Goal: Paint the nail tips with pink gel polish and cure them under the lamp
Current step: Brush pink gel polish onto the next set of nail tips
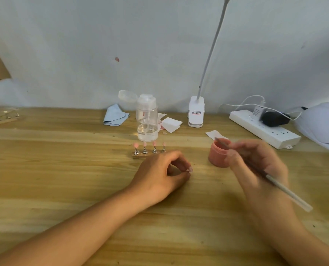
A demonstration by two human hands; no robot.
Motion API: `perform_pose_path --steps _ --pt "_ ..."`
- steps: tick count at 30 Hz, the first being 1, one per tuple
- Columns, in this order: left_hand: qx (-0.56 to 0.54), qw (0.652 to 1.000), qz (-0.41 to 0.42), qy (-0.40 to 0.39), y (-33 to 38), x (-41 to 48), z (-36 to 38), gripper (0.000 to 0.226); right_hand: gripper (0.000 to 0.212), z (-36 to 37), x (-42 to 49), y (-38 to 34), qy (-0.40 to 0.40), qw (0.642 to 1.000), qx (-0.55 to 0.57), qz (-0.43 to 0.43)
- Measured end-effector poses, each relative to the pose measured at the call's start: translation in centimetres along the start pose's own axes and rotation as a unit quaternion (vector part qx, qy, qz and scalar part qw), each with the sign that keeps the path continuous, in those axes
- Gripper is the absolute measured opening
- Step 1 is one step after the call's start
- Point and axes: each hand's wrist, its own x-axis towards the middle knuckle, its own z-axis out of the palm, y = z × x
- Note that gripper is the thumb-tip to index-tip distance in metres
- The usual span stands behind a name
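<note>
Several pink nail tips (144,144) stand on small metal holders on a wooden base (139,156) at mid-table. My left hand (165,170) rests on the table just right of the base. Its fingers are curled with the thumb against the fingertips; whether it pinches anything is hidden. My right hand (255,162) grips a long white brush (286,191), whose tip sits at the mouth of an open pink gel jar (216,156). The white curing lamp (321,123) sits at the far right edge.
A clear pump bottle (147,120) stands behind the nail tips, with a blue cloth (114,115) and white wipes (171,123) nearby. A clip desk lamp (196,112) and a power strip (263,129) lie at the back right. Another nail stand (0,118) is far left.
</note>
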Motion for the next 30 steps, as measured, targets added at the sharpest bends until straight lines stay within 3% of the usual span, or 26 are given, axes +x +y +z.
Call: perform_pose_path --steps 3,7,17,30 --pt "0.020 1.000 0.010 0.003 0.1 0.0 0.0 0.015 0.020 -1.4 1.3 0.2 0.027 0.997 -0.072 -0.010" --pt "0.033 0.999 0.020 0.017 0.3 -0.1 0.0 0.024 0.023 -2.5 2.1 1.4 0.035 0.986 -0.150 0.061" --pt "-0.001 1.000 -0.013 0.018 -0.1 0.1 0.2 0.015 0.012 -2.2 1.9 2.3 0.042 0.978 -0.174 0.108" --pt "-0.005 0.999 -0.030 0.016 -0.1 0.1 0.2 0.016 0.012 -1.9 1.7 2.0 0.025 0.979 -0.182 0.090"
